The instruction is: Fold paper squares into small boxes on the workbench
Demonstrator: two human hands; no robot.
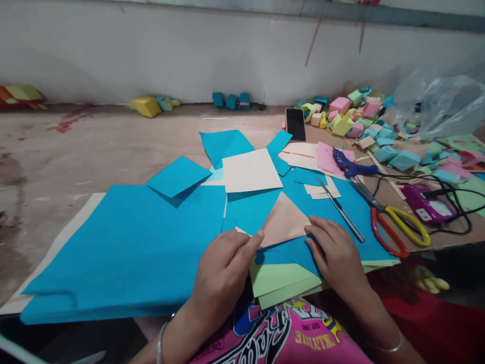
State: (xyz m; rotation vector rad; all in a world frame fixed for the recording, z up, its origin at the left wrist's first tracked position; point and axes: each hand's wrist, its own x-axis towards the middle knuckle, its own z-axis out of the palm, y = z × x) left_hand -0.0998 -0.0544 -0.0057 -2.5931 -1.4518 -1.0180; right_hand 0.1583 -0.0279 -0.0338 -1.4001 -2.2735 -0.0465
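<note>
The left hand (223, 268) pinches the near left corner of a folded peach paper triangle (285, 222). The right hand (335, 253) has its fingertips bent at the right corner; whether they close fully on it, I cannot tell. The triangle lies between both hands, its peak pointing away from the person.

Green sheets (280, 280) lie below the triangle, between the wrists. A large blue sheet (140, 242) extends left of the left hand. Beyond the hands, a cream square (252, 172) rests on blue paper; a blue square (178, 177) lies to its left. A craft knife (343, 212) is just beyond the right hand. Scissors (379, 206) with red and yellow handles lie to that hand's right; a blue glue gun (350, 167) lies beyond them. A phone (295, 125) lies farther off on the counter (106, 146).
</note>
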